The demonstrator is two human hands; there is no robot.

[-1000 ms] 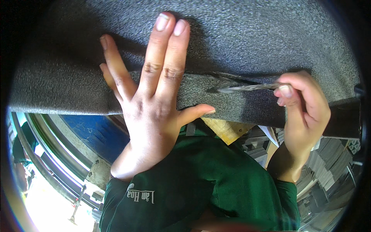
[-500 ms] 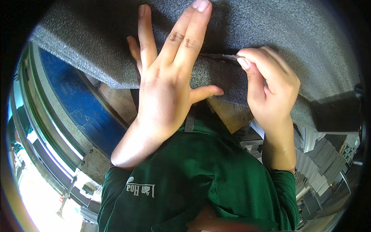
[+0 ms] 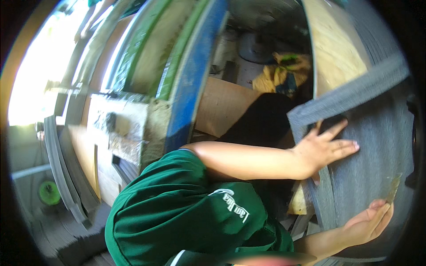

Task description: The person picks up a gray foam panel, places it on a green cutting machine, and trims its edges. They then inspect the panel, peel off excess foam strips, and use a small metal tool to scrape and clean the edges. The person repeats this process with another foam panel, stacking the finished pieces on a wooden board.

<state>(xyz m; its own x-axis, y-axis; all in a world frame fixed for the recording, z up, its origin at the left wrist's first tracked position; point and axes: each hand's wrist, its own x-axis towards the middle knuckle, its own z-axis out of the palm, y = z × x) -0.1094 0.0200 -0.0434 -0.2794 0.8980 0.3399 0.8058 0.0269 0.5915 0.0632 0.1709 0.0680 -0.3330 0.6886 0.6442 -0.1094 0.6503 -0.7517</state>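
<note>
My left hand (image 3: 327, 153) lies with its fingers spread on a grey foam sheet (image 3: 355, 177), near a raised foam edge strip (image 3: 350, 93). At the lower right, my right hand (image 3: 372, 221) pinches a thin, flat, blade-like strip (image 3: 393, 189) between thumb and fingers. That strip points up and away over the grey foam, and motion blur hides its exact kind. The two hands are well apart, the left one farther away.
A blue and green frame (image 3: 195, 66) runs along my left side, with a worn pale block (image 3: 122, 124) at its end. Behind are a plywood panel (image 3: 226, 104) and a crumpled yellow bag (image 3: 279, 77). Curved grey strips (image 3: 66, 173) lean at far left.
My view has swung left, so the foam and both hands now appear farther right. My left hand stays spread on the foam; my right still grips the thin strip, now farther from the left hand.
</note>
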